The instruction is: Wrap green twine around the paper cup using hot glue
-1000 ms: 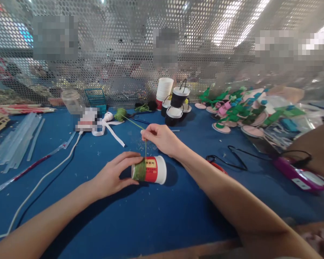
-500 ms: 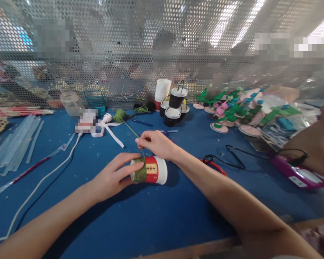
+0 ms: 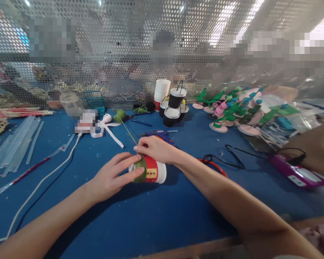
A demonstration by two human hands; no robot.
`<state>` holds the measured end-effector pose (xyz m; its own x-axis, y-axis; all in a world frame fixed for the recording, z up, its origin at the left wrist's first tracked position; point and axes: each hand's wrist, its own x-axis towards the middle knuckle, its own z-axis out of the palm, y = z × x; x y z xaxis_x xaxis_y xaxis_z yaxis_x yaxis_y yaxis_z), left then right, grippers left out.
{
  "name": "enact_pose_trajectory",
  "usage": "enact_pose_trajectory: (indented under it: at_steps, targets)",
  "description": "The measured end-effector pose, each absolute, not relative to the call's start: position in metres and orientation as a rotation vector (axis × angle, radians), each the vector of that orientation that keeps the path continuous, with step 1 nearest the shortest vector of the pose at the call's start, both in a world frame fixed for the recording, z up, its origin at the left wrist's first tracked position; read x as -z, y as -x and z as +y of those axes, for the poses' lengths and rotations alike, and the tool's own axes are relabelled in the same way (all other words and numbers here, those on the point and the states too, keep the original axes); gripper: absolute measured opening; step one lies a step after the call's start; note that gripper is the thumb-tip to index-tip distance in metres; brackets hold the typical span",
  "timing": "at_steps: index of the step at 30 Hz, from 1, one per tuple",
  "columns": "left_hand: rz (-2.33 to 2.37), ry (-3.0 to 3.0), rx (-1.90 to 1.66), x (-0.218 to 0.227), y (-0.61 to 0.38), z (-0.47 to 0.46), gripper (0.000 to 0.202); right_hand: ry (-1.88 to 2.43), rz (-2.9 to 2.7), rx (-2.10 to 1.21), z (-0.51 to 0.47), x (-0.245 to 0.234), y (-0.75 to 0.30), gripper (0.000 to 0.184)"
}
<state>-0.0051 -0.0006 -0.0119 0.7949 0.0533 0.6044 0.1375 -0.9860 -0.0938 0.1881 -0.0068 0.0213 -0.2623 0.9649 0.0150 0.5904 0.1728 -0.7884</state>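
Observation:
A red and white paper cup (image 3: 160, 172) lies on its side over the blue table, its base end wrapped in green yarn (image 3: 140, 169). My left hand (image 3: 115, 172) is closed around the wrapped end, fingers over the windings. Just above the cup, my right hand (image 3: 154, 148) pinches the green strand between thumb and fingertips, close to the cup's upper side. From there the strand runs up and left to a ball of green yarn (image 3: 120, 116). Part of the cup's top side is hidden behind the right hand.
Behind the hands lies a blue glue gun (image 3: 160, 134). Black paper buckets (image 3: 171, 117) and stacked cups (image 3: 162, 91) stand at the back. Paper flowers (image 3: 229, 111) crowd the right; glue sticks (image 3: 18, 144) and a white cable (image 3: 45, 176) lie left. Perforated metal forms the back wall.
My right hand has come down and slightly left toward the cup, bringing the strand with it. The glue gun shows more behind it. My left hand keeps its hold.

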Motion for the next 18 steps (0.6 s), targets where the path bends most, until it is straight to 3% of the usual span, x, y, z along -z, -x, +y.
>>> enact_pose_trajectory:
  at_steps: [18]
  targets:
    - [-0.222,2.952,0.932,0.0151,0.0057,0.0003,0.034,1.627,-2.061,-0.835,-0.0104,-0.0256,-0.1880,0.024]
